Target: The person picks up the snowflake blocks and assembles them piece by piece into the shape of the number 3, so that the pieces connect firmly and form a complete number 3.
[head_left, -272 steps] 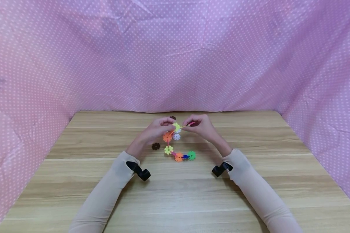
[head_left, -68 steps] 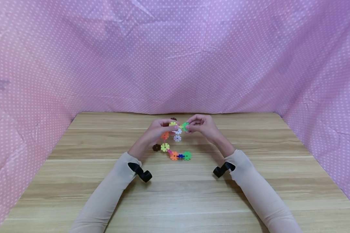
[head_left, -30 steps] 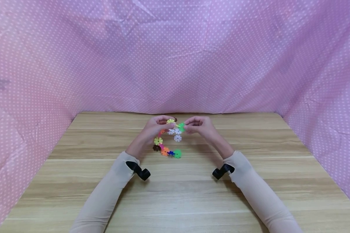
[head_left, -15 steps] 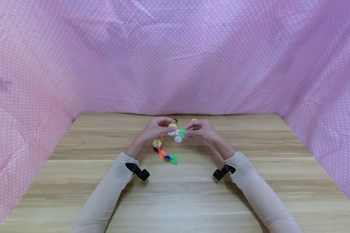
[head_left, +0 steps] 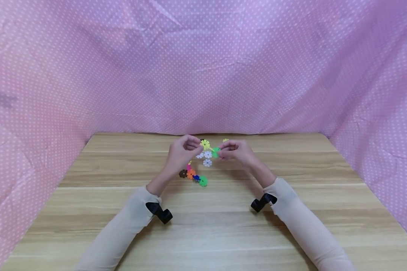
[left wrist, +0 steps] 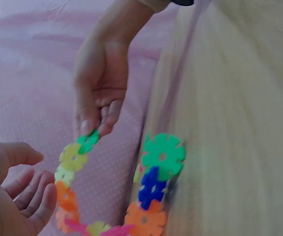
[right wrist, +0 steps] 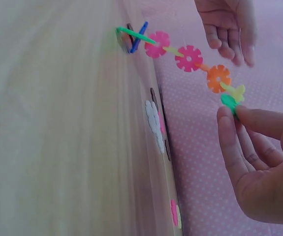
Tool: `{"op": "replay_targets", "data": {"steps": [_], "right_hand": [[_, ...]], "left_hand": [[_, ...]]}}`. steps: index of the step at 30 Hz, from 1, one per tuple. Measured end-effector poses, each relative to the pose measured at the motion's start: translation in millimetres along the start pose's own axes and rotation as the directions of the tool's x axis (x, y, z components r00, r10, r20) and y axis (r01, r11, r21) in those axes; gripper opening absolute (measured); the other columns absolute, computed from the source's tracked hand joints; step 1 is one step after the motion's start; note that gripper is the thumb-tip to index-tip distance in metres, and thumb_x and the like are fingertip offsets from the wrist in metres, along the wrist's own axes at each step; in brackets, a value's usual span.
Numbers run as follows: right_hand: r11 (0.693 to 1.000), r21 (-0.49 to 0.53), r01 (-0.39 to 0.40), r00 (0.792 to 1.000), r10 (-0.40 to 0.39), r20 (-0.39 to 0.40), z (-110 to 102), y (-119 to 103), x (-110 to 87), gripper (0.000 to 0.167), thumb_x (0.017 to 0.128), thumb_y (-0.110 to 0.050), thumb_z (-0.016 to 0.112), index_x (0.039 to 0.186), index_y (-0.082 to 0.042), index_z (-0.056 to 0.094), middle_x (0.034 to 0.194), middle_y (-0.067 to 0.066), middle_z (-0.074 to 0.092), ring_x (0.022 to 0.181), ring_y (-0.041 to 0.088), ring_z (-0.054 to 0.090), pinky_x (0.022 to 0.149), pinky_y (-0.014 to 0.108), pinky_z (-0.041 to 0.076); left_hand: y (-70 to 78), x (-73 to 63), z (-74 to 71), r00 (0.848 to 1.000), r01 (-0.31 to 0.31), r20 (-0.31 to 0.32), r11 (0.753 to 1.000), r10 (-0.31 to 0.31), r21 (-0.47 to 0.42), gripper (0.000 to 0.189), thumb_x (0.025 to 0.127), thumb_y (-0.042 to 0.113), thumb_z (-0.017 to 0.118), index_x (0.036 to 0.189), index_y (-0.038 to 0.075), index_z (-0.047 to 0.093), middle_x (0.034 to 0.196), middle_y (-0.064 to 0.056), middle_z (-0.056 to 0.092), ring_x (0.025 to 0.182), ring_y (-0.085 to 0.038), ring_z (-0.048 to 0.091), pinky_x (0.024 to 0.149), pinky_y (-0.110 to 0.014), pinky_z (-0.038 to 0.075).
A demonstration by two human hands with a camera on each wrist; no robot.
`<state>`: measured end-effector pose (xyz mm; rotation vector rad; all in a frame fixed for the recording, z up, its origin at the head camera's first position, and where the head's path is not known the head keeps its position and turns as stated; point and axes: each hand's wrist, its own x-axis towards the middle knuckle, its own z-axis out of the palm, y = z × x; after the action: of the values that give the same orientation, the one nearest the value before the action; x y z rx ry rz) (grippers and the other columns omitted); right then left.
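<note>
A chain of notched plastic snowflake discs hangs curved in the air, in green, yellow, orange, pink and blue. My right hand (head_left: 237,152) pinches the green disc (right wrist: 229,102) at its upper end between thumb and forefinger. Linked to that disc comes a small yellow one, then a larger yellow disc (left wrist: 73,157). My left hand (left wrist: 20,184) is beside the chain with its fingers relaxed and holding nothing, its fingertips close to an orange disc (left wrist: 66,195). The other end, with a blue disc (left wrist: 152,188) and a green disc (head_left: 202,181), hangs low towards the table.
Loose on the wooden table (head_left: 203,233) are several white discs (head_left: 207,163), a brown disc (head_left: 182,173) and, farther back behind my right hand, a yellow disc (head_left: 225,140). A pink dotted cloth (head_left: 203,75) stands around the back and sides.
The green end disc has joined the chain since the oldest frame. My left hand has let go of the chain, which my right hand alone now carries slightly rightward.
</note>
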<state>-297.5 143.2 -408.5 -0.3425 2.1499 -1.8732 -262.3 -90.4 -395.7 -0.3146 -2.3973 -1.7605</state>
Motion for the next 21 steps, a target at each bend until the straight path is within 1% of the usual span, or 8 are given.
{"op": "replay_targets", "data": {"steps": [4,7,10,12,14,16,18,21], "right_hand": [[1.000,0.022,-0.005,1.000,0.006,-0.031,7,0,-1.5,0.031,0.090,0.004,0.073,0.118,0.013,0.064,0.084,-0.002,0.076,0.082,0.018,0.075,0.093,0.051,0.058],[0.999,0.043,-0.018,0.998,0.020,-0.052,14,0,-3.0,0.030,0.089,0.005,0.073,0.117,0.014,0.064,0.084,0.001,0.076,0.080,0.018,0.075,0.094,0.052,0.058],[0.998,0.058,-0.019,0.998,0.022,-0.060,21,1,-4.4,0.029,0.089,0.006,0.072,0.115,0.014,0.064,0.082,0.002,0.076,0.080,0.021,0.075,0.095,0.055,0.057],[0.998,0.063,-0.020,0.998,0.024,-0.055,24,2,-5.3,0.028,0.089,0.006,0.072,0.115,0.015,0.063,0.081,0.001,0.075,0.079,0.021,0.075,0.096,0.056,0.056],[0.998,0.065,-0.017,0.999,0.020,-0.042,27,2,-5.9,0.028,0.089,0.007,0.072,0.114,0.015,0.063,0.081,0.002,0.075,0.078,0.019,0.075,0.095,0.055,0.056],[0.997,0.067,-0.024,0.999,0.026,-0.024,29,4,-5.7,0.027,0.089,0.006,0.072,0.113,0.013,0.062,0.082,0.002,0.076,0.078,0.016,0.075,0.095,0.053,0.057],[0.998,0.061,-0.030,1.000,0.030,-0.005,30,5,-5.1,0.026,0.090,0.006,0.072,0.113,0.012,0.062,0.084,0.004,0.076,0.078,0.016,0.075,0.094,0.051,0.058],[0.997,0.056,-0.053,0.999,0.052,0.016,32,5,-3.6,0.026,0.089,0.006,0.072,0.113,0.010,0.062,0.085,0.005,0.076,0.080,0.018,0.076,0.094,0.050,0.058]], "left_hand": [[-1.4,-6.8,12.2,0.996,0.072,0.050,0.997,-0.072,0.001,0.022,0.089,0.013,0.078,0.105,0.000,0.073,0.100,-0.016,0.077,0.090,-0.021,0.073,0.079,-0.030,0.062],[-5.4,-9.4,18.2,0.990,0.127,0.056,0.992,-0.127,0.007,0.020,0.088,0.015,0.079,0.102,0.002,0.075,0.099,-0.014,0.078,0.090,-0.020,0.074,0.079,-0.033,0.062],[-11.0,-9.7,21.9,0.986,0.161,0.055,0.987,-0.160,-0.025,0.019,0.088,0.013,0.079,0.101,0.000,0.076,0.100,-0.016,0.078,0.090,-0.020,0.075,0.081,-0.039,0.063],[-14.1,-9.3,23.6,0.981,0.188,0.054,0.979,-0.184,-0.073,0.018,0.088,0.010,0.079,0.101,-0.002,0.076,0.100,-0.018,0.077,0.087,-0.020,0.076,0.083,-0.044,0.063],[-16.3,-8.4,24.6,0.974,0.223,0.055,0.966,-0.217,-0.132,0.019,0.087,0.007,0.079,0.101,-0.004,0.075,0.099,-0.020,0.077,0.084,-0.018,0.076,0.086,-0.047,0.062],[-18.0,-7.3,24.5,0.964,0.265,0.052,0.947,-0.260,-0.181,0.020,0.085,0.005,0.080,0.101,-0.005,0.074,0.098,-0.019,0.077,0.080,-0.016,0.075,0.088,-0.048,0.062],[-19.9,-5.7,23.3,0.951,0.309,0.054,0.926,-0.305,-0.215,0.021,0.083,0.003,0.081,0.101,-0.005,0.074,0.096,-0.018,0.078,0.078,-0.014,0.075,0.088,-0.047,0.061],[-22.5,-3.1,19.5,0.934,0.356,0.061,0.904,-0.351,-0.237,0.024,0.080,0.001,0.083,0.102,-0.005,0.074,0.096,-0.016,0.078,0.077,-0.014,0.075,0.089,-0.046,0.061]]}}
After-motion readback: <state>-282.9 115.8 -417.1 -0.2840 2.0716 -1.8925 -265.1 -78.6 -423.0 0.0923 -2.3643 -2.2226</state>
